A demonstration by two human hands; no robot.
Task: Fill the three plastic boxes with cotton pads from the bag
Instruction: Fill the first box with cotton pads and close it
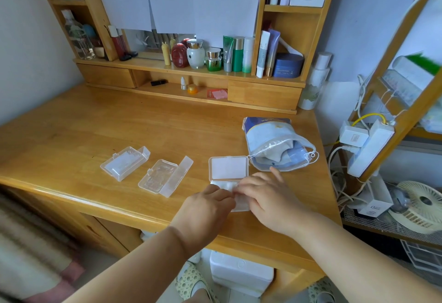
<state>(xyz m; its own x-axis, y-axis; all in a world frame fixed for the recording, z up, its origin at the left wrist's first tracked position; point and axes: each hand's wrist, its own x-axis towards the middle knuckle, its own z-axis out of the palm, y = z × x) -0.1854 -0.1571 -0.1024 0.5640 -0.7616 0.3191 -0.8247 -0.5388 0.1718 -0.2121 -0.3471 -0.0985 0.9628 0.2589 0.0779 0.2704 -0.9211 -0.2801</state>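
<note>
Three clear plastic boxes lie open on the wooden desk (71,149). The left box (124,162) and the middle box (165,175) look empty. The right box (228,168) has its lid tipped back, and white cotton pads (240,203) fill its base. My left hand (208,204) and my right hand (263,195) meet over that base, fingers pressing on the pads and hiding most of them. The blue and white drawstring bag (272,140) lies just behind my right hand, its mouth open toward me.
A shelf unit with cosmetic bottles and jars (215,56) lines the back of the desk. A white power strip (368,147) with cables hangs off a rack at the right. A white box (241,271) sits on the floor under the desk.
</note>
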